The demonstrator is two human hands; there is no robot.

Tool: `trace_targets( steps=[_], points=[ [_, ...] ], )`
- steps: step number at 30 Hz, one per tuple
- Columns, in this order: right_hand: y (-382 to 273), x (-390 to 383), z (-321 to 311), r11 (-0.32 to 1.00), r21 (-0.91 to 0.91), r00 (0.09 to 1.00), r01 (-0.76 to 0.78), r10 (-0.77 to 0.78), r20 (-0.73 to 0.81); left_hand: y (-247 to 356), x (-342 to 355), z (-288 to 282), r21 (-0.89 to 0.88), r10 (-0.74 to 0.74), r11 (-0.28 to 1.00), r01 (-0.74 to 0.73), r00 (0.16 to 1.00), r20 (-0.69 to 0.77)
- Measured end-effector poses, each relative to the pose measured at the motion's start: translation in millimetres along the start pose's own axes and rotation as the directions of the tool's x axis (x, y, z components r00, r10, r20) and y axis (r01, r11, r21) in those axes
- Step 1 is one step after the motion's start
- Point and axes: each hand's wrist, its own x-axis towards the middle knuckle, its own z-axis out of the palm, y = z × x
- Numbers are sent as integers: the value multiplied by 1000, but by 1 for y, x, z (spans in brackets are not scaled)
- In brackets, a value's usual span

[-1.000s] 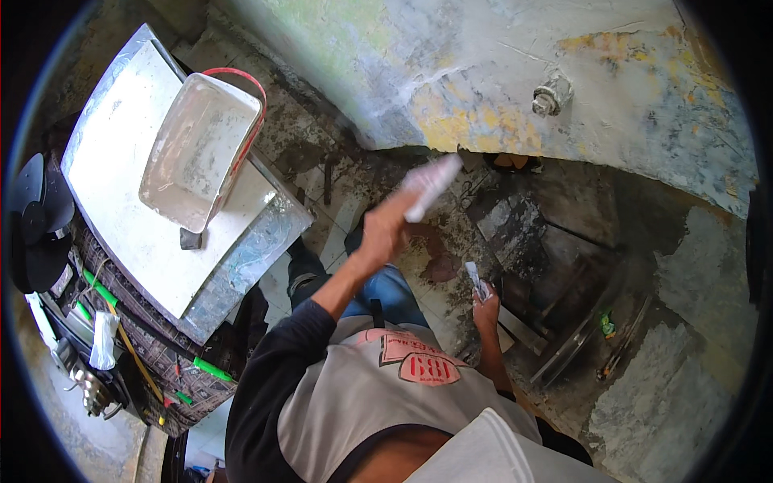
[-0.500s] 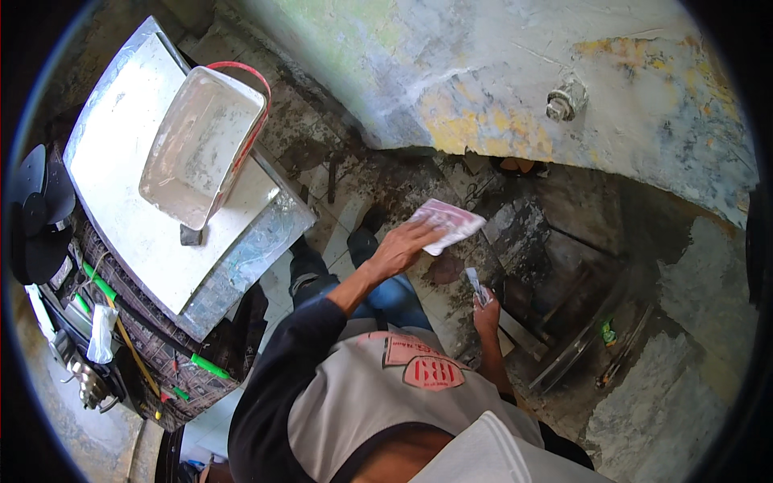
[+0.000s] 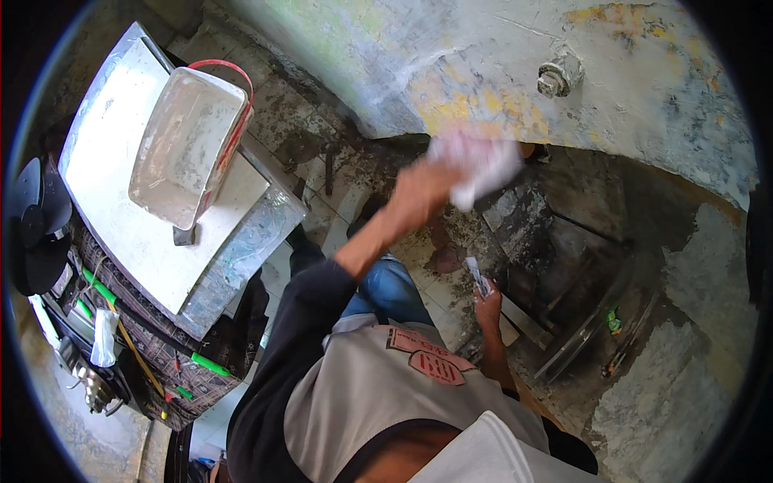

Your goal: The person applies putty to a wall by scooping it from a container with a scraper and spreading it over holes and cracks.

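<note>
My left hand (image 3: pixel 427 193) is raised in front of the wall's lower edge, blurred by motion. It grips a flat pinkish-white plate (image 3: pixel 481 165) that looks smeared with white paste; its exact kind is unclear. Lower and to the right, my right hand (image 3: pixel 488 304) is closed around a small putty knife (image 3: pixel 475 274), its pale blade pointing up and away from me. The handle is mostly hidden in my fingers. The plate and the knife are apart.
At left, a table with a white board (image 3: pixel 105 145) bears a paste-stained bucket (image 3: pixel 189 153) with a red handle. Tools and a black fan-like object (image 3: pixel 36 213) lie beyond it. A patchy wall (image 3: pixel 483 64) with a protruding pipe fitting (image 3: pixel 558 78) stands ahead; debris (image 3: pixel 580 298) is at right.
My left hand and the plate have moved up and to the right, nearer the wall. My right hand with the putty knife has stayed almost where it was. The view has shifted slightly.
</note>
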Motion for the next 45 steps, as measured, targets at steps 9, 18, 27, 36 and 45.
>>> trace_targets(
  steps=[9,18,27,36,45],
  points=[
    [19,3,-7,996,-45,997,-75,74,-25,-3,-9,-70,29,-229,962,270,864,-449],
    [2,-6,-2,999,-41,1000,4,-3,8,27,10,-7,73,170,983,-171,985,25],
    [17,-13,0,996,-91,1000,-7,6,-17,-19,-129,-7,-96,-572,821,563,808,-145],
    [14,-13,6,996,-78,999,-32,33,9,-91,48,-21,-289,-695,707,646,557,-454],
    [29,6,0,998,-40,998,-45,47,51,-14,-108,38,-198,-133,963,180,964,232]
  ],
)
